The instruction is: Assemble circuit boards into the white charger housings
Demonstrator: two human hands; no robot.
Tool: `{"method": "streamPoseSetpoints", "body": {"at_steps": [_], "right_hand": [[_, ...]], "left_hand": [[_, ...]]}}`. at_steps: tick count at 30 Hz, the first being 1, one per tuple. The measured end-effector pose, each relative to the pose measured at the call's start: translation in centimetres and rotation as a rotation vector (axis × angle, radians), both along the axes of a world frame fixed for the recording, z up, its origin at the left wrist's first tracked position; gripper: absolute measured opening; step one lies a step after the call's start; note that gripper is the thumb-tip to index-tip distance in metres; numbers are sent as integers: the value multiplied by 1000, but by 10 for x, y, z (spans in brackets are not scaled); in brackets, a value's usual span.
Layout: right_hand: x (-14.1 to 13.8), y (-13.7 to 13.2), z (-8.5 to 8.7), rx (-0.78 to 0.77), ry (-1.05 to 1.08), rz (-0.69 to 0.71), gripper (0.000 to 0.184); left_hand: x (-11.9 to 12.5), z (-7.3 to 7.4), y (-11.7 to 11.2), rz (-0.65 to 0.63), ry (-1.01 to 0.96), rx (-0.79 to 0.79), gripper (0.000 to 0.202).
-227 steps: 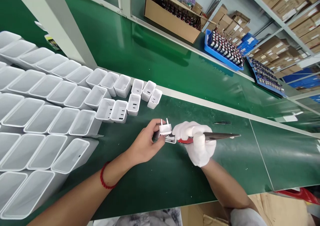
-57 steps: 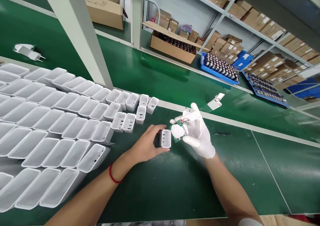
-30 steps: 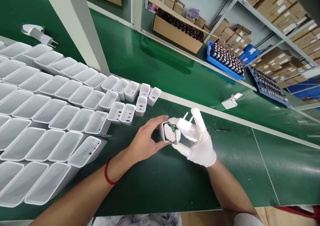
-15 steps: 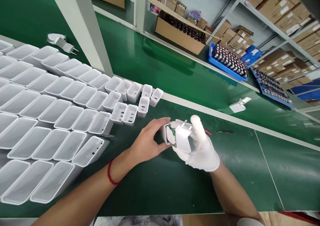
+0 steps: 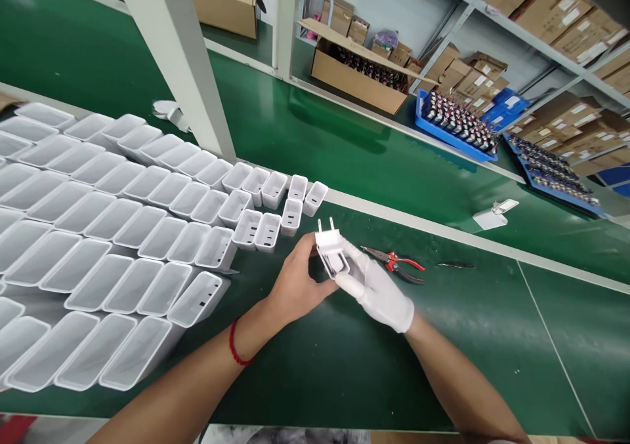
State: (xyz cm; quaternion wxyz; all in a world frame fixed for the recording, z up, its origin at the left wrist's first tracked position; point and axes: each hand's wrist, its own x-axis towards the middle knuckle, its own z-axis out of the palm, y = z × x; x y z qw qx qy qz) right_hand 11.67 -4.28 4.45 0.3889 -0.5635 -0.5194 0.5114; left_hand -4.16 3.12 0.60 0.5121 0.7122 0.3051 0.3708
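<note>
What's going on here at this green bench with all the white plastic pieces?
A person is holding a small white plug adapter between both hands above the green bench. The bare left hand grips its side, and the gloved right hand pinches it from the other side; its two pins point up. Red-handled pliers lie on the bench just beyond the right hand. Rows of empty white shells lie to the left.

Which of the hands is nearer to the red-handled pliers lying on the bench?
Right. The gloved right hand is just left of the red-handled pliers; the bare left hand is farther left, beyond the white charger.
</note>
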Motion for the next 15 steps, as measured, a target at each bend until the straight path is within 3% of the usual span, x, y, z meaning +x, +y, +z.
{"method": "streamPoseSetpoints", "body": {"at_steps": [4,7,10,15], "right_hand": [[-2,5,-6,-3,105,-86,66],[1,5,-8,-97,229,-131,62],[3,4,-9,-144,324,-89,47],[-1,6,-9,-137,338,-61,32]], "left_hand": [[-2,4,1,-123,-48,90,62],[-3,7,4,-222,-169,-86,48],[-2,6,6,-199,-171,-269,38],[0,3,7,-178,-143,-374,38]]}}
